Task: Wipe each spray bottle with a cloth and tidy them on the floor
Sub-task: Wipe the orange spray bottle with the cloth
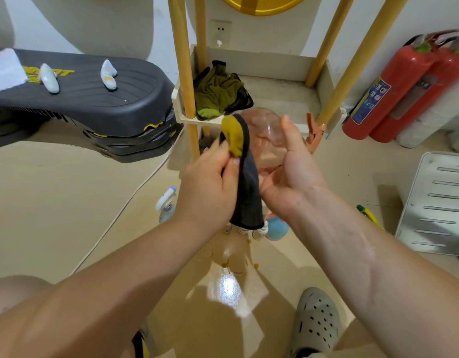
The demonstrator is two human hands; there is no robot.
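My right hand (293, 174) holds a clear pinkish spray bottle (264, 135) tilted away from me, its base pointing up; fingers and thumb curl round its body. My left hand (207, 184) pinches a dark grey and mustard cloth (245, 177) against the bottle's left side, the cloth's tail hanging down. On the floor below stand a white-and-blue spray bottle (166, 202), small white bottles (259, 232) and a blue-pink round bottle (276, 228), partly hidden by my arms and the cloth.
A cream shelf tray (282, 96) on yellow poles holds a crumpled green cloth (218, 91); an orange clip (315, 133) hangs at its front. A black stepper (94, 99) lies left, red fire extinguishers (393, 91) right, a white slotted unit (440, 202) at the right edge.
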